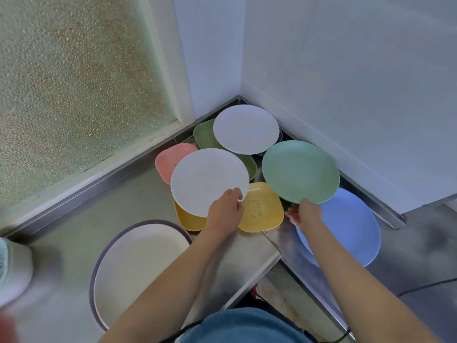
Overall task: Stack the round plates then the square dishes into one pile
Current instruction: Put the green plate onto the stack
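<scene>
My left hand (225, 210) grips the near rim of a white round plate (207, 179), held over a yellow square dish (262, 209). My right hand (303, 214) grips the near rim of a green round plate (300, 172), which is lifted and tilted above a blue round plate (351, 226). Another white round plate (246, 128) rests in the corner on top of a green square dish (204, 134). A pink square dish (170, 158) lies partly hidden under the plate in my left hand.
The dishes lie on a steel counter (138, 194) that runs into a wall corner. A large cream oval platter (138, 266) lies at the near left. Frosted glass stands at the left, white walls at the right. The counter's inner edge drops off by my body.
</scene>
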A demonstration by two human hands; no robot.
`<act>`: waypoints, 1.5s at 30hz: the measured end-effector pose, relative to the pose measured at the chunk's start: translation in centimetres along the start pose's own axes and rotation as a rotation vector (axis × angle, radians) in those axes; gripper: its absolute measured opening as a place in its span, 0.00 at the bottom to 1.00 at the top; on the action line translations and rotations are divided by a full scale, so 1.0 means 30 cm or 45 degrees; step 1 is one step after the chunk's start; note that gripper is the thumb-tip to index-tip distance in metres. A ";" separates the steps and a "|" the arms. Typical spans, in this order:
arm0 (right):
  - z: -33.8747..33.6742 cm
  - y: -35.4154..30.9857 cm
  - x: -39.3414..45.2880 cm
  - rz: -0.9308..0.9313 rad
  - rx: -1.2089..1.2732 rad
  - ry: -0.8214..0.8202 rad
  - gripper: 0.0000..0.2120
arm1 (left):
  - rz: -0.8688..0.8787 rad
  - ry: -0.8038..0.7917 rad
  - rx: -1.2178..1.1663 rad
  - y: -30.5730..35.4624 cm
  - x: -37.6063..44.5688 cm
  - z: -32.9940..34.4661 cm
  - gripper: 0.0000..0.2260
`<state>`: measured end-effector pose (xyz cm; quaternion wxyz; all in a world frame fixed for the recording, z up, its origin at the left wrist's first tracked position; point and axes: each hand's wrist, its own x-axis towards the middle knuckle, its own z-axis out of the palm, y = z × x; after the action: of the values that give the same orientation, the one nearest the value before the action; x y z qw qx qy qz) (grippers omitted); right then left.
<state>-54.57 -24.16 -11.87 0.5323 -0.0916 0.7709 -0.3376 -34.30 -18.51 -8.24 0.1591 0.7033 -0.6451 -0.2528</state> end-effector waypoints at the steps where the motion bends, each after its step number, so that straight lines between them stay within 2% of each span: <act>1: 0.000 0.001 -0.003 -0.025 0.021 0.034 0.11 | -0.028 0.004 -0.020 0.006 0.013 0.005 0.08; 6: 0.025 0.072 -0.074 -0.365 -0.003 0.249 0.13 | -0.069 0.064 -0.032 0.037 0.060 0.000 0.12; 8: 0.041 0.106 -0.102 -0.545 -0.036 0.239 0.14 | -0.144 0.161 -0.110 0.038 0.067 -0.022 0.14; 10: 0.064 0.114 -0.129 -0.693 -0.106 0.129 0.16 | -0.286 0.276 -0.297 0.020 0.071 -0.063 0.16; 13: 0.117 0.108 -0.195 -0.854 -0.240 -0.163 0.18 | -0.499 0.467 -0.603 -0.056 0.062 -0.148 0.17; 17: 0.204 0.150 -0.284 -0.974 -0.434 -0.465 0.22 | -0.672 0.626 -0.530 -0.242 -0.028 -0.282 0.18; 20: 0.261 0.223 -0.363 -1.097 -0.623 -0.640 0.23 | -0.727 0.676 -0.400 -0.393 -0.170 -0.334 0.13; 24: 0.335 0.365 -0.460 -1.082 -0.964 -0.791 0.23 | -0.861 0.617 -0.200 -0.569 -0.411 -0.323 0.08; 29: 0.352 0.521 -0.506 -1.126 -1.286 -0.728 0.23 | -1.005 0.400 0.003 -0.692 -0.615 -0.283 0.08; 35: 0.330 0.588 -0.544 -1.216 -1.435 -0.426 0.18 | -0.853 0.168 0.149 -0.737 -0.693 -0.239 0.12; 40: 0.330 0.624 -0.555 -1.149 -1.322 -0.331 0.10 | -0.745 0.102 0.196 -0.757 -0.696 -0.240 0.14; 42: 0.344 0.625 -0.565 -1.151 -1.370 -0.327 0.07 | -0.737 0.104 0.206 -0.762 -0.693 -0.240 0.13; 45: 0.368 0.624 -0.561 -1.235 -1.600 -0.309 0.17 | -0.742 0.102 0.198 -0.767 -0.689 -0.236 0.13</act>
<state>-33.73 -6.26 -12.94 0.2554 -0.7349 0.6279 -0.0219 -12.13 3.86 -11.96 0.0509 0.8782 -0.4269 -0.2095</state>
